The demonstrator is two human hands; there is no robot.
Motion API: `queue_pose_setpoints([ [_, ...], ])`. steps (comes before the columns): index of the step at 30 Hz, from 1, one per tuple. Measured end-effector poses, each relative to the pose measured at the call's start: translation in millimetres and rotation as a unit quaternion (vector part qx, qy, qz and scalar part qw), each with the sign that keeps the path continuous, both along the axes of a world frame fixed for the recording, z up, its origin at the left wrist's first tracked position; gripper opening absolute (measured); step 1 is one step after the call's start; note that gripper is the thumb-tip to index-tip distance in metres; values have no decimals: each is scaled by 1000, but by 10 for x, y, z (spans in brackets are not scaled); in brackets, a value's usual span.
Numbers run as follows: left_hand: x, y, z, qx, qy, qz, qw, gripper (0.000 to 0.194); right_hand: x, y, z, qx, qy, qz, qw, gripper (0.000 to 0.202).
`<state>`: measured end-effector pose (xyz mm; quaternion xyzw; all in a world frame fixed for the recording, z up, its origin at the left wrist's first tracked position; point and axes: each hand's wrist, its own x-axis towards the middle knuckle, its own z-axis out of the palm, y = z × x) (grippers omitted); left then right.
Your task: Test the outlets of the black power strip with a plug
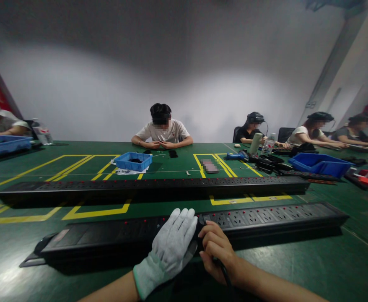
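A long black power strip with a row of sockets and small red lights lies across the table before me. My left hand, in a white glove with a green cuff, rests on the strip with fingers stretched out flat. Close beside it, my bare right hand has its fingers curled round a black plug against the strip's sockets. The plug is mostly hidden by the fingers. Its black cable hangs below the palm toward me.
Behind lies a second black power strip. A small blue tray, a phone, a blurred flat object and a blue bin stand farther back. Several people sit around the green table, which has yellow tape markings.
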<state>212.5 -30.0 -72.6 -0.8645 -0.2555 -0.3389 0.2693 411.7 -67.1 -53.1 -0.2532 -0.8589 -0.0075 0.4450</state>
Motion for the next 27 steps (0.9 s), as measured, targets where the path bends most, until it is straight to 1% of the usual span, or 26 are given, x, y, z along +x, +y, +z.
queue_pose_setpoints([
  [4, -8, 5, -4, 6, 3, -2, 1000, 53, -2, 1, -6, 4, -3, 3, 1000, 18],
  [9, -2, 1, -7, -7, 3, 5, 1000, 52, 19, 21, -27, 11, -2, 2, 1000, 16],
  [13, 5, 1, -13, -5, -8, -4, 1000, 52, 69, 35, 13, 21, -38, 31, 999, 8],
  [14, 6, 3, -16, -2, -10, -7, 1000, 52, 82, 39, 26, 24, -46, 35, 998, 7],
  [15, 8, 5, -20, 2, -11, -10, 1000, 52, 96, 44, 38, 29, -54, 33, 998, 11],
  [19, 31, 14, -36, 11, -37, -10, 999, 51, 172, 80, 50, 72, -120, 6, 990, 37],
  [21, 49, 16, -35, 16, -46, -7, 999, 50, 223, 103, 40, 102, -142, -19, 984, 40],
  [25, 74, 17, -1, 26, -50, -6, 998, 45, 317, 140, 34, 166, -117, -122, 971, 41],
  [27, 77, 18, 21, 31, -50, -8, 998, 43, 342, 151, 53, 190, -116, -132, 966, 40],
])
